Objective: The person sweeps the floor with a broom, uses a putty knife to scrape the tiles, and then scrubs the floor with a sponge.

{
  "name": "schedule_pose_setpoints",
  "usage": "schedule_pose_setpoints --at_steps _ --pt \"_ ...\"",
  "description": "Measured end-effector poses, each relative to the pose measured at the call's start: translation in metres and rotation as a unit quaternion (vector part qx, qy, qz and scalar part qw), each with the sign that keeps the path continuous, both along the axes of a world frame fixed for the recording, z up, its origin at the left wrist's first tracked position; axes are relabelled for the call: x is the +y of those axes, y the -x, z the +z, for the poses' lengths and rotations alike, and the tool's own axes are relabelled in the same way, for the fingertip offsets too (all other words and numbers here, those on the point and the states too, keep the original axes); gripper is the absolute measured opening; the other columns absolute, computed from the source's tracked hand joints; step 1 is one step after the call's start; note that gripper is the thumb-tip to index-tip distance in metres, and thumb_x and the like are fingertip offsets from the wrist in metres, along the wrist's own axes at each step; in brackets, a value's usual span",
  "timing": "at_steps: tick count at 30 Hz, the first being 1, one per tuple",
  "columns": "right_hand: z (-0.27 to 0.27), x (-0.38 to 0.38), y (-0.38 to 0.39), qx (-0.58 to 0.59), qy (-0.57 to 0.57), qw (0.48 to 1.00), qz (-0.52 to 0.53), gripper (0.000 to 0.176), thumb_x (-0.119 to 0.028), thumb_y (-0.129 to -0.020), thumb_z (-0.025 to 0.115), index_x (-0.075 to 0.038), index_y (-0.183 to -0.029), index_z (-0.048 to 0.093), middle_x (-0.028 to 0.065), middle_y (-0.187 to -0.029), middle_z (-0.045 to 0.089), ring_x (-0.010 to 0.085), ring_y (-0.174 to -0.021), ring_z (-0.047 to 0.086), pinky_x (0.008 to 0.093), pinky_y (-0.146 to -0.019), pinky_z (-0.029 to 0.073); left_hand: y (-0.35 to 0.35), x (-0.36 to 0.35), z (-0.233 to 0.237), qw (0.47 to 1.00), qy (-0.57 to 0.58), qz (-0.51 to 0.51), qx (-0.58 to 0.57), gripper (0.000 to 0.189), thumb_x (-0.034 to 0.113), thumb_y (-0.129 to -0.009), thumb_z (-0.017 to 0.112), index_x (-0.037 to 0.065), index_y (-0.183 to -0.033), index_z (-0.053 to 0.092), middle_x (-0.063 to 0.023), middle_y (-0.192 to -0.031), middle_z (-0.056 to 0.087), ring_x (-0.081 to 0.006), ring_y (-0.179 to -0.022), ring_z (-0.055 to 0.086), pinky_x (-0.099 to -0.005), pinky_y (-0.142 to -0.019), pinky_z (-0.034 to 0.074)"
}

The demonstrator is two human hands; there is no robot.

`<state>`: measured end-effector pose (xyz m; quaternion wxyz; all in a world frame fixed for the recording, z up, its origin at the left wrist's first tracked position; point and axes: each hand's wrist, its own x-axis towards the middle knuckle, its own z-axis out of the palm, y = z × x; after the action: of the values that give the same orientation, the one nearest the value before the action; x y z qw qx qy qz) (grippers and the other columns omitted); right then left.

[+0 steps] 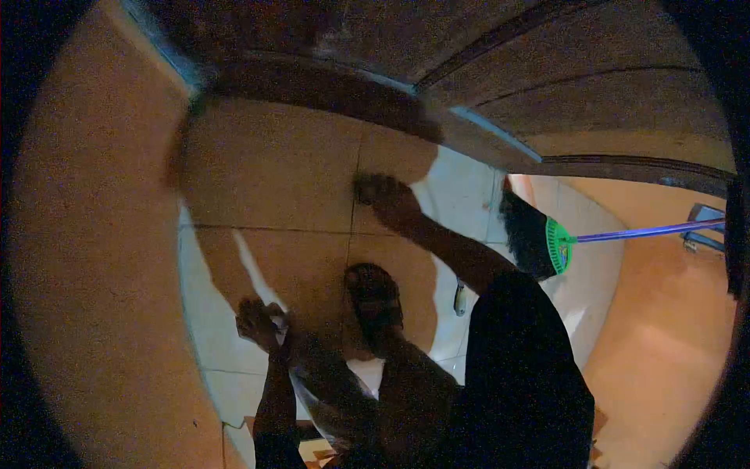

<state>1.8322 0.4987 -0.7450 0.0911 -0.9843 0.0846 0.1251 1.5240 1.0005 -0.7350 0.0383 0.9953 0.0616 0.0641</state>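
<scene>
Over floor tiles (273, 172), right hand (391, 205) holds something dark (364, 188), left hand (260, 322) curls.

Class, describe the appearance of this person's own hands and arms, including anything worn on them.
The left hand and right hand are ungloved, and both forearms are bare. A plain-looking black right sleeve and dark left sleeve cover the upper arms. It's too dim to tell about rings.

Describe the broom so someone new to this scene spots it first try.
Start at the dark door across the top of the view. Below its right half, by the pale floor tiles, is the broom, its purple handle running right. Its bright green head and black bristles set it apart from the small pale-handled tool lower left of it.
</scene>
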Motion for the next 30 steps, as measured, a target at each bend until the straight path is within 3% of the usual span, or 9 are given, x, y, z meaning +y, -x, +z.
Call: schedule_pose_setpoints --at_steps 5,11,12,16,19,23,26,28,30 --pt "0.04 0.029 0.067 -0.025 0.11 0.994 -0.015 0.037 -0.028 -0.106 0.034 0.0 -0.122 0.053 0.017 -0.105 0.063 0.0314 -0.081 0.065 0.0463 -0.074 0.055 -0.055 -0.046 0.119 0.958 0.02 0.115 0.263 0.031 0.025 -0.086 0.066 0.008 -0.111 0.064 -0.0122 -0.115 0.066 -0.0306 -0.113 0.061 -0.0464 -0.096 0.046" --pt "-0.003 -0.047 0.183 -0.095 0.118 0.987 -0.05 0.04 -0.023 -0.102 0.044 0.002 -0.133 0.049 0.0222 -0.109 0.062 0.029 -0.097 0.06 0.0471 -0.083 0.05 -0.02 -0.024 0.03 0.997 0.056 0.046 -0.024 0.031 0.023 -0.081 0.065 0.008 -0.108 0.064 -0.0106 -0.111 0.067 -0.0309 -0.104 0.063 -0.0435 -0.088 0.047" --pt "0.002 -0.059 0.19 -0.09 0.132 0.986 -0.054 0.042 -0.023 -0.102 0.046 0.002 -0.135 0.048 0.0231 -0.11 0.061 0.0285 -0.099 0.059 0.0473 -0.085 0.05 -0.031 -0.038 0.061 0.997 -0.013 0.064 0.034 0.031 0.025 -0.082 0.064 0.008 -0.109 0.063 -0.0098 -0.111 0.067 -0.0288 -0.099 0.063 -0.0419 -0.085 0.047" --pt "0.013 -0.036 0.171 -0.197 0.207 0.958 0.02 0.041 -0.02 -0.099 0.052 0.008 -0.13 0.053 0.0235 -0.101 0.063 0.0284 -0.091 0.061 0.0495 -0.076 0.052 0.002 0.003 -0.016 0.971 0.17 0.113 0.128 0.036 0.035 -0.089 0.054 0.009 -0.113 0.06 -0.0067 -0.107 0.065 -0.0163 -0.076 0.053 -0.0351 -0.069 0.044" --pt "-0.008 -0.003 0.161 -0.153 0.253 0.954 0.055 0.049 -0.029 -0.099 0.052 0.009 -0.13 0.05 0.024 -0.109 0.062 0.0328 -0.091 0.064 0.0467 -0.073 0.054 -0.043 -0.032 0.06 0.997 0.068 0.042 0.006 0.026 0.03 -0.088 0.06 0.008 -0.101 0.059 -0.0059 -0.091 0.062 -0.0161 -0.074 0.053 -0.0349 -0.066 0.043" --pt "0.06 -0.078 0.065 -0.036 0.116 0.991 -0.057 0.045 -0.026 -0.1 0.049 0.005 -0.132 0.051 0.0224 -0.116 0.062 0.0335 -0.098 0.063 0.0464 -0.08 0.053 -0.03 -0.033 0.064 0.999 0.021 -0.015 -0.044 0.025 0.028 -0.083 0.065 0.005 -0.088 0.056 -0.0089 -0.085 0.059 -0.0226 -0.077 0.056 -0.0365 -0.067 0.044" --pt "0.081 -0.04 0.059 -0.048 0.141 0.989 0.001 0.043 -0.024 -0.1 0.047 0.002 -0.134 0.051 0.0212 -0.121 0.062 0.034 -0.103 0.062 0.0461 -0.086 0.052 -0.044 -0.044 0.064 0.956 0.234 0.175 0.037 0.027 0.028 -0.079 0.066 0.004 -0.084 0.056 -0.0124 -0.081 0.058 -0.0311 -0.078 0.057 -0.0418 -0.067 0.044" --pt "0.102 -0.017 0.048 -0.062 0.066 0.996 -0.002 0.042 -0.023 -0.1 0.047 0.001 -0.134 0.051 0.0211 -0.123 0.062 0.0345 -0.106 0.062 0.0459 -0.089 0.051 -0.05 -0.031 0.076 0.995 0.092 -0.008 0.021 0.025 0.028 -0.082 0.064 0.004 -0.085 0.058 -0.0141 -0.074 0.055 -0.0372 -0.074 0.057 -0.0471 -0.066 0.044" --pt "0.105 -0.004 0.067 -0.04 -0.052 0.997 -0.027 0.042 -0.024 -0.1 0.048 0.001 -0.134 0.051 0.0218 -0.124 0.063 0.0352 -0.108 0.062 0.0456 -0.093 0.049 -0.054 -0.035 0.082 1.0 0.018 -0.008 0.013 0.026 0.03 -0.085 0.062 0.004 -0.085 0.058 -0.0148 -0.078 0.057 -0.0371 -0.079 0.057 -0.0445 -0.069 0.045"
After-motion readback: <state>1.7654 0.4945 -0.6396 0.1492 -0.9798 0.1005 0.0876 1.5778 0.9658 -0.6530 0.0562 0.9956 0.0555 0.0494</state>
